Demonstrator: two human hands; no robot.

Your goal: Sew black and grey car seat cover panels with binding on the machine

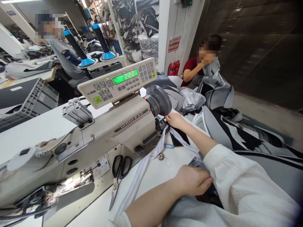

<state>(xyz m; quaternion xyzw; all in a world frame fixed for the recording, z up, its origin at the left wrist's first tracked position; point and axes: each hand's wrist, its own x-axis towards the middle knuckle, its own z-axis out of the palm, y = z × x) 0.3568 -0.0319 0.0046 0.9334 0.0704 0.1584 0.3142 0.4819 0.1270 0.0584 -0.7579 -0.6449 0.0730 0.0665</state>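
Note:
My right hand (176, 121) reaches behind the sewing machine's (127, 123) dark handwheel (163, 100). Its fingers are pinched close to the machine's end; what they hold, if anything, is too small to make out. A pale striped fabric strip (140, 171) hangs below those fingertips and runs down the white table. Nearer to me, my left hand (193, 180) is closed with curled fingers beside a bunched grey strip (196, 162); its grip is hidden. Black-handled scissors (117, 176) lie partly open against the machine bed. A small metal bobbin (161, 156) rests on the table.
A control panel (120, 82) with a lit green display tops the machine. Two thread cones (104, 47) stand behind it. Grey and black fabric pieces (220, 129) pile up at right. A grey crate (35, 101) is at left. Two people (68, 53) are farther back.

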